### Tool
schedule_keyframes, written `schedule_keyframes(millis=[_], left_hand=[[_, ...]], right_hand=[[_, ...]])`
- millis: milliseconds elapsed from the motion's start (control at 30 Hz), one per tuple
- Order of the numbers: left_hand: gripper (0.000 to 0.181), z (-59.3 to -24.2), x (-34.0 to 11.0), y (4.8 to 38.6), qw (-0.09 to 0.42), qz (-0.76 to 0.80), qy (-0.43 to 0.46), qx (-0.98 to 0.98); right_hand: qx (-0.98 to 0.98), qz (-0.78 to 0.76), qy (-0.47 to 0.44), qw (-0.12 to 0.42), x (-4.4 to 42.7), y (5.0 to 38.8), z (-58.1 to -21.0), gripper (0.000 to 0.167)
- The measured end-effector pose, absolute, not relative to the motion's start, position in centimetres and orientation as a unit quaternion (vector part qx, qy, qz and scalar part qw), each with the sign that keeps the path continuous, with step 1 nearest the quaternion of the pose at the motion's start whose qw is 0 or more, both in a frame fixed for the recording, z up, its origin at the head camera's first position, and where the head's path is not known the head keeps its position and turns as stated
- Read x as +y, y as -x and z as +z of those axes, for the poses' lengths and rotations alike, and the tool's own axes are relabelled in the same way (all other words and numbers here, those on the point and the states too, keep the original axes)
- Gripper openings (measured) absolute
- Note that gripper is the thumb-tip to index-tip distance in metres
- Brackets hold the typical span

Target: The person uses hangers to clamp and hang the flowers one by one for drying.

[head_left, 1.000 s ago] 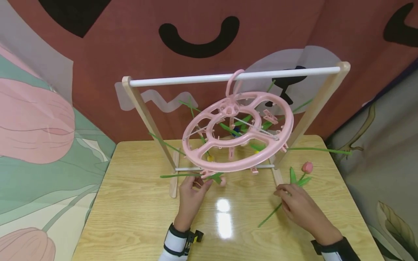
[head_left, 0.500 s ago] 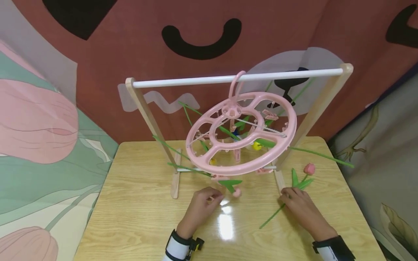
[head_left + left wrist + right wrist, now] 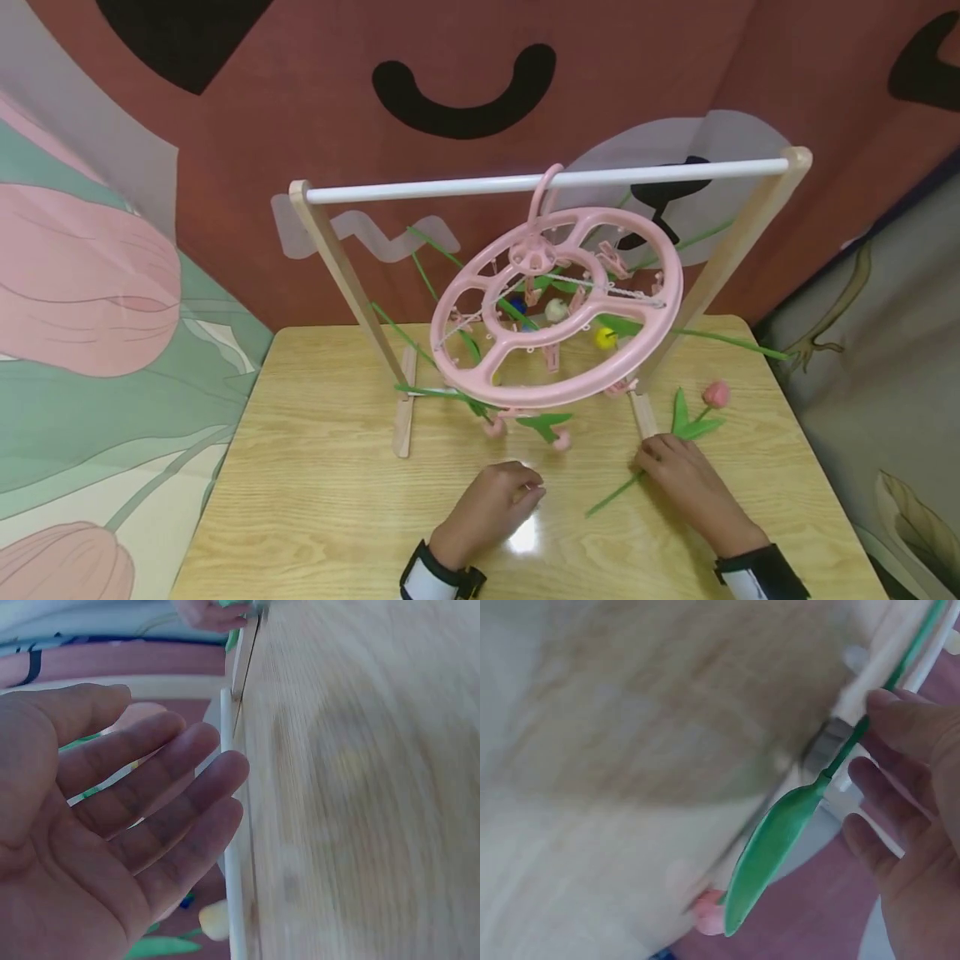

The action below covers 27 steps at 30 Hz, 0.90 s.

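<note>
My right hand (image 3: 686, 485) pinches the green stem of a pink artificial tulip (image 3: 716, 395) low over the right of the table. In the right wrist view, thumb and fingers hold that stem (image 3: 846, 750) above a long green leaf (image 3: 776, 851). My left hand (image 3: 491, 510) is held over the table's front middle, holding nothing; the left wrist view shows its fingers (image 3: 187, 806) loosely extended. Nearest to it, two pale pink flowers (image 3: 562, 439) hang at the front of a round pink clip hanger (image 3: 543, 397). Several more flowers hang by clips around the ring.
The hanger hooks over the white bar (image 3: 420, 191) of a wooden stand (image 3: 337, 267) on the table (image 3: 300, 500). A yellow flower (image 3: 606, 337) and a white one (image 3: 556, 311) hang behind the ring. Patterned cloth (image 3: 225, 208) encloses the back and sides.
My left hand has left the flower and clip at the hanger's front and moved right and nearer the front edge. The hanger has turned, its front flowers shifting right. My right hand stays nearly still.
</note>
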<state>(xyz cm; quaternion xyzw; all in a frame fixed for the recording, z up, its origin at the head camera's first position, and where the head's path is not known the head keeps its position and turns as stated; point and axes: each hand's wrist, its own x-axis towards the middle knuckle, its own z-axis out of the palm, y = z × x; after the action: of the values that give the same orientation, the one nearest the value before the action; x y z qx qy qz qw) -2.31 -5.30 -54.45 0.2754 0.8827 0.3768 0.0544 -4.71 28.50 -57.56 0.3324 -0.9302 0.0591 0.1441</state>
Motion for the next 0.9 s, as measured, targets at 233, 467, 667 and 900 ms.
schedule_keyframes(millis=[233, 467, 667, 900], left_hand=[[0.023, -53.2, -2.9, 1.4, -0.014, 0.274, -0.325, 0.905], [0.036, -52.3, -1.2, 1.1, -0.066, 0.188, -0.352, 0.914], [0.022, -52.0, -0.2, 1.8, -0.112, 0.114, -0.349, 0.924], [0.016, -52.3, 0.5, 3.1, -0.162, 0.087, -0.318, 0.930]], right_hand=[[-0.917, 0.068, -0.364, 0.147, 26.2, 4.2, -55.3, 0.035], [-0.912, 0.073, -0.371, 0.156, 23.5, 3.8, -53.4, 0.038], [-0.903, 0.073, -0.389, 0.169, 21.9, 3.8, -52.7, 0.034], [-0.907, 0.089, -0.378, 0.160, 21.0, 3.9, -52.0, 0.043]])
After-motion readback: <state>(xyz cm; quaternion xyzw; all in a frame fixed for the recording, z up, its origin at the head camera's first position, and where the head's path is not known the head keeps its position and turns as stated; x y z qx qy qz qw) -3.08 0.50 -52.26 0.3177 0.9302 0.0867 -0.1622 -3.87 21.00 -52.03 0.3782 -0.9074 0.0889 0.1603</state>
